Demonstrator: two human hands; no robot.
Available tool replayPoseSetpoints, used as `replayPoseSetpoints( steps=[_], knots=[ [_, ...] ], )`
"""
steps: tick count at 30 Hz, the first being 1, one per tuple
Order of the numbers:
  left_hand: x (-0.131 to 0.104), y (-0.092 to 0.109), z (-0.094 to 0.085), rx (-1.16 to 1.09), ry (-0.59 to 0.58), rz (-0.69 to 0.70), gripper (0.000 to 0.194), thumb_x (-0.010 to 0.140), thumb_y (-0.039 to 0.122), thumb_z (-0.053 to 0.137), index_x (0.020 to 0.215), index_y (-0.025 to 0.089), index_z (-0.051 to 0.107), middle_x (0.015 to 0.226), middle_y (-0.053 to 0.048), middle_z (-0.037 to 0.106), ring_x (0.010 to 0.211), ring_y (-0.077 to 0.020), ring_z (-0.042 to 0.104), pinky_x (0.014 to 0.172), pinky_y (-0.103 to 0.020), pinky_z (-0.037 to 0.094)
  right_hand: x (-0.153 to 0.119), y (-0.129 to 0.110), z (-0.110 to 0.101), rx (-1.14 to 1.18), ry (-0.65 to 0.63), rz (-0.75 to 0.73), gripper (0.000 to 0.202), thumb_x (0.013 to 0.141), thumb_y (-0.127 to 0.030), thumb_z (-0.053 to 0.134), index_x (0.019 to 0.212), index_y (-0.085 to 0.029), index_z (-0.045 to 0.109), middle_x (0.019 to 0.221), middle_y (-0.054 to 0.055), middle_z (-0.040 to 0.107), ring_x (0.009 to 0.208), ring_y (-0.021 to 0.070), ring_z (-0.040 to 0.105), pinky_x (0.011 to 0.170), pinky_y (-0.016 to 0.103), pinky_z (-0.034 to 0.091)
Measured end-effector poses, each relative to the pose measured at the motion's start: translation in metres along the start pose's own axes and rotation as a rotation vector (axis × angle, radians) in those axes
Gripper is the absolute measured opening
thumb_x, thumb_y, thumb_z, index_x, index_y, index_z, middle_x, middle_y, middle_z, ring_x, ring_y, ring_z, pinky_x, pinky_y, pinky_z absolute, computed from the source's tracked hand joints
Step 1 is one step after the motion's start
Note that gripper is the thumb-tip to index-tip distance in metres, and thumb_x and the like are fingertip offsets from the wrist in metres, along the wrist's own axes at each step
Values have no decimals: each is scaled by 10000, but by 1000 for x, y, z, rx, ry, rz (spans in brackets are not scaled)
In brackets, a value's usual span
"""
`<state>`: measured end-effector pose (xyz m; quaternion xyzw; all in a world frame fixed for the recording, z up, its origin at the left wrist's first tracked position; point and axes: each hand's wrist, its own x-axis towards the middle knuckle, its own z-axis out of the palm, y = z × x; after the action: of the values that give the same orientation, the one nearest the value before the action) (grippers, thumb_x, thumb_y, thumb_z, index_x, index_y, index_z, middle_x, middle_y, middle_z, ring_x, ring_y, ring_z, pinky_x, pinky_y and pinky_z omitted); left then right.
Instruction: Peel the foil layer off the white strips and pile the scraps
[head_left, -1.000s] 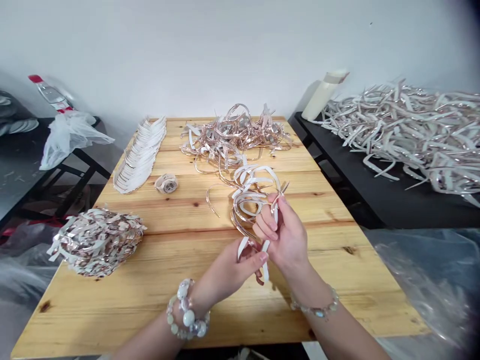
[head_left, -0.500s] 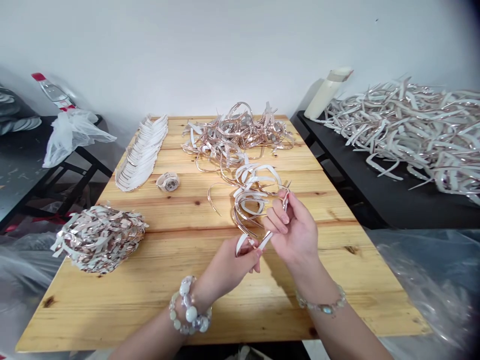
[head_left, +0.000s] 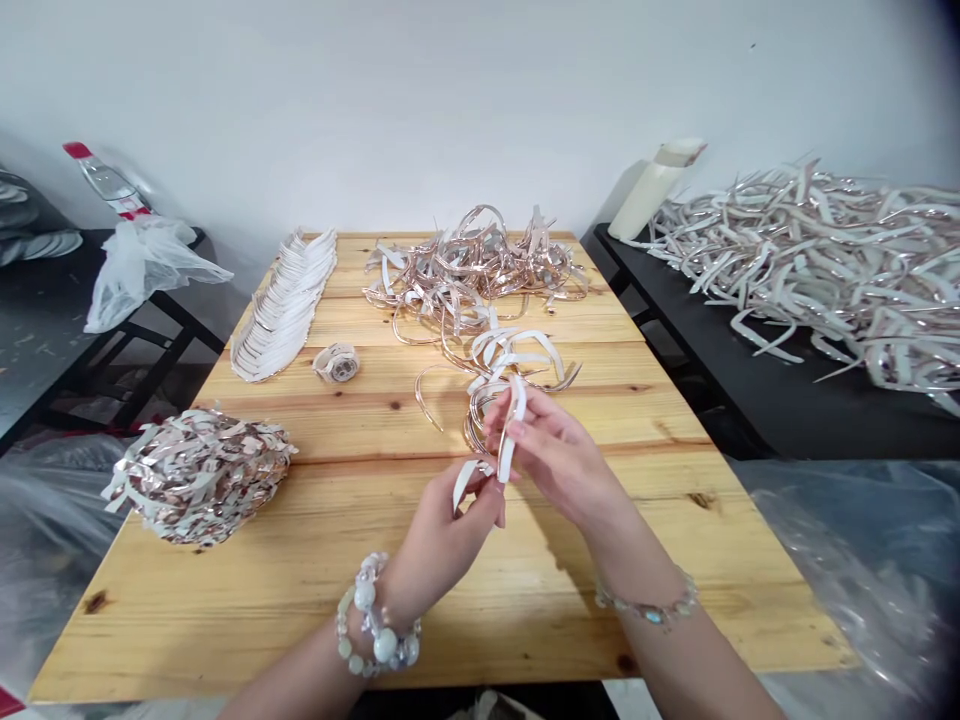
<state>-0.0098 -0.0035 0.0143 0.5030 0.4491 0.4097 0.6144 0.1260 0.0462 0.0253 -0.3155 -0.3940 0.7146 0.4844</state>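
Observation:
A narrow strip (head_left: 507, 456), white with a shiny rose-gold edge, stands upright between my hands above the table. My left hand (head_left: 450, 535) pinches its lower part, and a short white end sticks out between thumb and forefinger. Higher up, my right hand (head_left: 559, 462) is closed on the same strip, thumb in front and fingers behind. Just beyond my hands, loose curled strips (head_left: 525, 350) lie on the wood, partly hidden by my right fingers. A larger tangle of rose-gold and white strips (head_left: 480, 265) sits at the back.
The wooden table (head_left: 300, 610) carries a neat row of white strips (head_left: 289, 305), a small roll (head_left: 337, 363) and a crumpled bundle (head_left: 201, 478) at left. On black side tables are a big strip pile (head_left: 825, 260), a cream cylinder (head_left: 654, 190), a bottle (head_left: 109, 183) and a plastic bag (head_left: 150, 265).
My right hand has come left and slightly down, closer to my left hand, and the strip between them now stands upright. My left hand has shifted slightly left.

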Motion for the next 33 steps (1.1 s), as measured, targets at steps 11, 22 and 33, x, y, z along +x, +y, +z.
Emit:
replayPoseSetpoints(
  steps=[11,22,33],
  knots=[
    [-2,-6,-14,580,173,579,133,849,107,480,900,188,572,698,-17,616,652,-143,547,675,-284,416,-7,4,8,-45,-157,38,168,797,-286,702,709,-190,596,750,11,645,656,121,578,611,244,481],
    [3,-2,-29,808,130,787,242,805,22,450,908,194,587,655,-9,593,615,-142,506,634,-270,384,-6,7,6,49,-164,104,154,764,-241,736,865,-177,639,841,26,683,766,119,634,725,240,500],
    [1,0,-18,198,138,220,199,922,259,419,809,169,556,660,1,530,597,-116,470,574,-219,396,-7,7,1,-676,-102,-381,187,792,-223,696,970,-244,645,891,37,635,785,174,577,724,315,484]
  ],
)
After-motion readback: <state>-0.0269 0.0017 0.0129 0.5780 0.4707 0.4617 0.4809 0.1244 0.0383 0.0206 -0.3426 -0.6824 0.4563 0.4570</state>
